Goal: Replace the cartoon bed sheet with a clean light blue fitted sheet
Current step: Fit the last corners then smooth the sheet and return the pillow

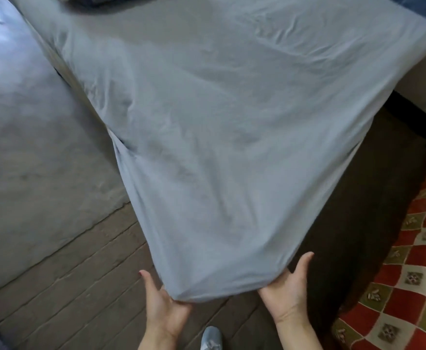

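From the head view, the pale blue fitted cotton sheet point(206, 152) covered the mattress, its near corner stretched between the left hand point(162, 303) and right hand point(286, 289), palms up, fingers hidden beneath the hem, so grip unclear; released early, the elastic could spring off that corner; no cartoon sheet showed

Grey concrete floor point(25, 137) to the left of and beyond the left hand, meeting worn wooden floorboards point(80, 281) beneath both hands. A red, olive and cream checked rug point(398, 269) lies right of the right hand, across a dark strip.
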